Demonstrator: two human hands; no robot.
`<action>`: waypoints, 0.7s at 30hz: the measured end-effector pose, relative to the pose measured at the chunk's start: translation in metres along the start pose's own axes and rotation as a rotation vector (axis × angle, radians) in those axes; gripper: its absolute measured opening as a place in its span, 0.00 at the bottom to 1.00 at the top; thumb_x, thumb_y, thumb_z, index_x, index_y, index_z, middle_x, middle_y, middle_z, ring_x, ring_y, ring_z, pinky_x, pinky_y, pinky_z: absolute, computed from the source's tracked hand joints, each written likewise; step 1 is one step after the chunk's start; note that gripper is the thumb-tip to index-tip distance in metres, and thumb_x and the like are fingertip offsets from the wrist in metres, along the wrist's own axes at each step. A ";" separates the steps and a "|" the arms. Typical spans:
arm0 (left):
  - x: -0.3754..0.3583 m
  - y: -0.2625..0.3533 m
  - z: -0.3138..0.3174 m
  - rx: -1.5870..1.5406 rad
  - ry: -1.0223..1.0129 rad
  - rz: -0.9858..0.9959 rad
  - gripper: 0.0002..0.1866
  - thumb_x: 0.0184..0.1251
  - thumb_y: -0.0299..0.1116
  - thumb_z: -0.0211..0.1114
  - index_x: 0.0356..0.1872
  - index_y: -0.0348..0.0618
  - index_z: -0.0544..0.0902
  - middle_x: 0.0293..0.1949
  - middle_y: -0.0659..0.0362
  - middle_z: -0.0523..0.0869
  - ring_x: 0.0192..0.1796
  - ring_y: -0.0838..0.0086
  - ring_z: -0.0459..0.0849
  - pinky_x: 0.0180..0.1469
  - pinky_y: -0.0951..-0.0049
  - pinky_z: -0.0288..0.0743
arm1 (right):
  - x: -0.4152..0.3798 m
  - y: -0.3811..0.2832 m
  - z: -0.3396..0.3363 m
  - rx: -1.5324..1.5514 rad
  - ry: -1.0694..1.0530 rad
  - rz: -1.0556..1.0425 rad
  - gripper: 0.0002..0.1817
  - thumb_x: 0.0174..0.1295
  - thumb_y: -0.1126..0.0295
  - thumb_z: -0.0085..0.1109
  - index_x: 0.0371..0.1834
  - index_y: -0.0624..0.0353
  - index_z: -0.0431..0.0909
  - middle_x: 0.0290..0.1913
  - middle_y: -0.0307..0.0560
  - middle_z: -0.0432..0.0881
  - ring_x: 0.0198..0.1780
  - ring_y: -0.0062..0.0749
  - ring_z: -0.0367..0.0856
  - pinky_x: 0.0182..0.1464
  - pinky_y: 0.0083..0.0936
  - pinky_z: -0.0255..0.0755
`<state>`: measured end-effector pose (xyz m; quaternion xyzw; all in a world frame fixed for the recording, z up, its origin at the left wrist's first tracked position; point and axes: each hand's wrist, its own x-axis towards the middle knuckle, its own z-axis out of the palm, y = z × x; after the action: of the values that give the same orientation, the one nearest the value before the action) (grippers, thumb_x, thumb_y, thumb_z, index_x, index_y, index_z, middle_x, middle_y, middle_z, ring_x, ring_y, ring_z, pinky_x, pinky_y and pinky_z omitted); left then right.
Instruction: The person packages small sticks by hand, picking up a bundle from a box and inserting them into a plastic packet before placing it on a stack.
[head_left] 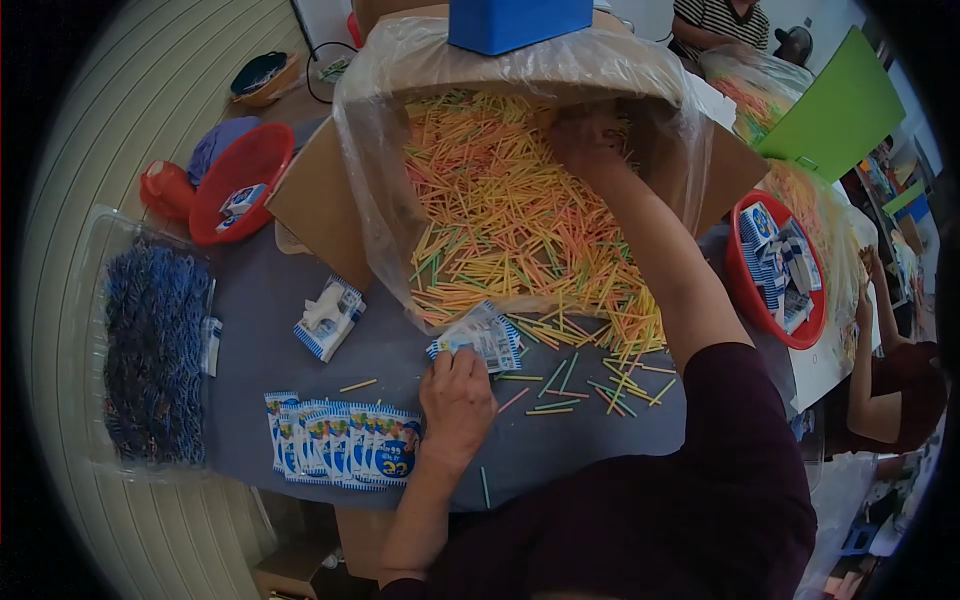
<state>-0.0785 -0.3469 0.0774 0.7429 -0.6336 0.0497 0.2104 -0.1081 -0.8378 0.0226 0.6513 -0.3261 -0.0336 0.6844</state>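
My left hand (458,405) grips a small blue-and-white printed packet (487,338) at the front lip of a cardboard box. The box lies on its side, lined with clear plastic (375,170), and is heaped with thin yellow, pink and green sticks (500,200). Deep inside at the right, my right hand (590,145) reaches into the heap; its fingers are in shadow, so their hold is hidden. Loose sticks (565,375) are scattered on the grey cloth by my left hand. A fanned row of flat packets (345,440) lies to its left.
A tissue packet (330,318) lies left of the box. Red baskets with packets stand at the left (285,150) and right (820,325). A clear tub (155,350) of dark blue strands is far left. A blue bin (515,25) sits atop the box. Other people work at the right.
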 end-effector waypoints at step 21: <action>-0.002 -0.002 0.013 -0.019 0.110 -0.015 0.03 0.49 0.25 0.61 0.25 0.38 0.81 0.34 0.54 0.79 0.42 0.60 0.79 0.38 0.62 0.78 | -0.045 0.124 -0.066 1.199 -0.457 -0.035 0.13 0.66 0.62 0.52 0.42 0.58 0.82 0.39 0.59 0.83 0.44 0.52 0.83 0.44 0.46 0.77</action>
<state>-0.0789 -0.3497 0.0647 0.7418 -0.6159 0.0828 0.2521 -0.1584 -0.7405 0.1215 0.9026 -0.4152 0.0053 0.1140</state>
